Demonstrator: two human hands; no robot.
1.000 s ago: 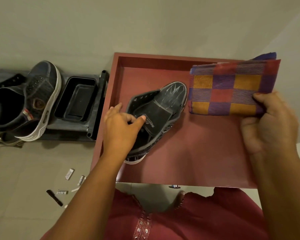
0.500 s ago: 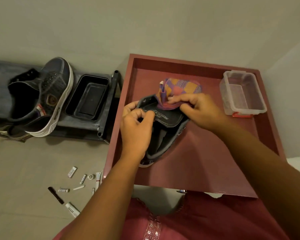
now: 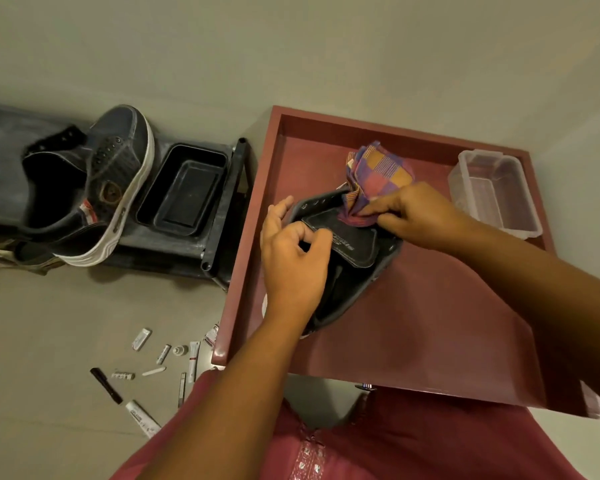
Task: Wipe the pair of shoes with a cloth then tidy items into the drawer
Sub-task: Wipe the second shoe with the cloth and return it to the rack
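Your biggest risk here is the shoe (image 3: 347,271) shifting under the wiping stroke: your left hand (image 3: 291,258) only pinches the edge of the tongue between thumb and curled fingers, so a hard push from the cloth (image 3: 378,171) could fold the tongue over or skid the shoe across the smooth bottom of the drawer (image 3: 430,323). Your right hand (image 3: 413,216) pinches a bunched corner of the cloth and presses it at the top of the tongue, while most of the fabric balloons loose toward 12 o'clock; that slack could drag over the toe without really cleaning, or slip from your grip. A wide sweep toward 2 o'clock could also knock the clear plastic tub (image 3: 496,195), which sits near the drawer's far right corner. The shoe itself is a dark high-top lying inside the drawer, toe toward 1 o'clock and heel toward 7 o'clock, its collar open, a pale printed logo on the tongue, a sliver of white sole showing under your left wrist. The cloth is checked in orange, pink and purple. The second shoe (image 3: 94,195) waits on the dark shelf at 9 o'clock, beside a black tray (image 3: 184,192), and small tubes and pens (image 3: 146,372) lie scattered on the floor at 7 o'clock, not yet tidied
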